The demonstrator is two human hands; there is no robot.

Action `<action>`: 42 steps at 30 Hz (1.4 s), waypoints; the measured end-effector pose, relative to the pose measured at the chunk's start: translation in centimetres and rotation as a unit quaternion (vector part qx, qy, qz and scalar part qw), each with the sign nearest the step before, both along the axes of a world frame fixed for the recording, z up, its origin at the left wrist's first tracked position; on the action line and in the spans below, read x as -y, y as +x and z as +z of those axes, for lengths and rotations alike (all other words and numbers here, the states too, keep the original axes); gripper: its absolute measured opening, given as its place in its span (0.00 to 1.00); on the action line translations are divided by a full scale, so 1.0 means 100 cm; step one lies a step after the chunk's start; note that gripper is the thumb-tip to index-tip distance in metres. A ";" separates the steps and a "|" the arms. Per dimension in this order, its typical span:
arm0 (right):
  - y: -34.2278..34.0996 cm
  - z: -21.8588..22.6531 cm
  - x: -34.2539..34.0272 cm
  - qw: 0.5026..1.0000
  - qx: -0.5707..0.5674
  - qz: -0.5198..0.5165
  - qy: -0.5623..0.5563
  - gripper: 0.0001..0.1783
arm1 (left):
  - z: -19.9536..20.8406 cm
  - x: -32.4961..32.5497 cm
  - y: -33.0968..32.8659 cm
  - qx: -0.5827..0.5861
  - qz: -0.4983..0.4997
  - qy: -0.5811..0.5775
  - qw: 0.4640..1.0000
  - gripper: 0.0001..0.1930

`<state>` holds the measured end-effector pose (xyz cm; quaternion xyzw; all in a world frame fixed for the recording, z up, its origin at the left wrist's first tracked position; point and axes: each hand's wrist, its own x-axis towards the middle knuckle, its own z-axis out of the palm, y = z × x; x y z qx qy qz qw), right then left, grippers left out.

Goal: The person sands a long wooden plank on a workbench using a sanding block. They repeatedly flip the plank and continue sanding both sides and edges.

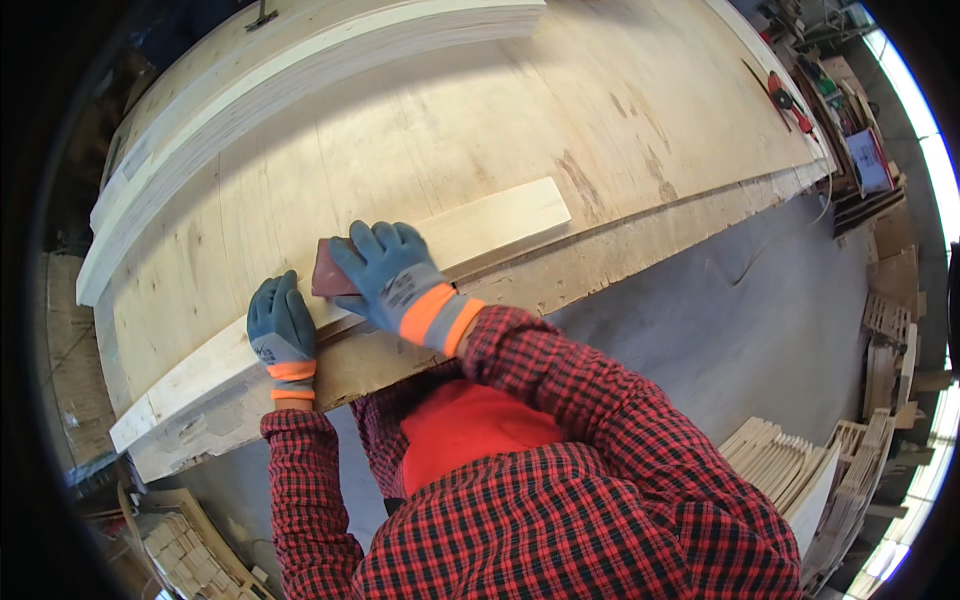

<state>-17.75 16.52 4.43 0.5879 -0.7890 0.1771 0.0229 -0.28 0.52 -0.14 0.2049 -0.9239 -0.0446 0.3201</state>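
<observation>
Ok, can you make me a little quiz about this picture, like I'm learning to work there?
1. Pick one: what does the right hand hold over the long pale board?
a) a hammer
b) a reddish-brown piece that looks like sandpaper
c) a paintbrush

2. True or false: the left hand is bare.

3. Fill in: the right sleeve is red and black with a ____ pattern.

Key: 1. b; 2. false, it wears a blue and grey glove with orange bands; 3. checked.
</observation>
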 end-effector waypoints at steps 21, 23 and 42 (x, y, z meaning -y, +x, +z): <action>-0.036 -0.025 -0.082 0.991 -0.048 -0.097 -0.076 0.42 | -0.003 0.001 0.000 -0.011 0.003 -0.012 1.000 0.13; -0.080 -0.029 -0.127 0.964 -0.130 -0.217 -0.082 0.41 | -0.004 0.001 0.000 -0.019 0.004 -0.010 1.000 0.13; -0.106 -0.030 -0.165 0.955 -0.133 -0.237 -0.116 0.41 | -0.003 -0.001 0.001 -0.015 0.009 -0.009 1.000 0.13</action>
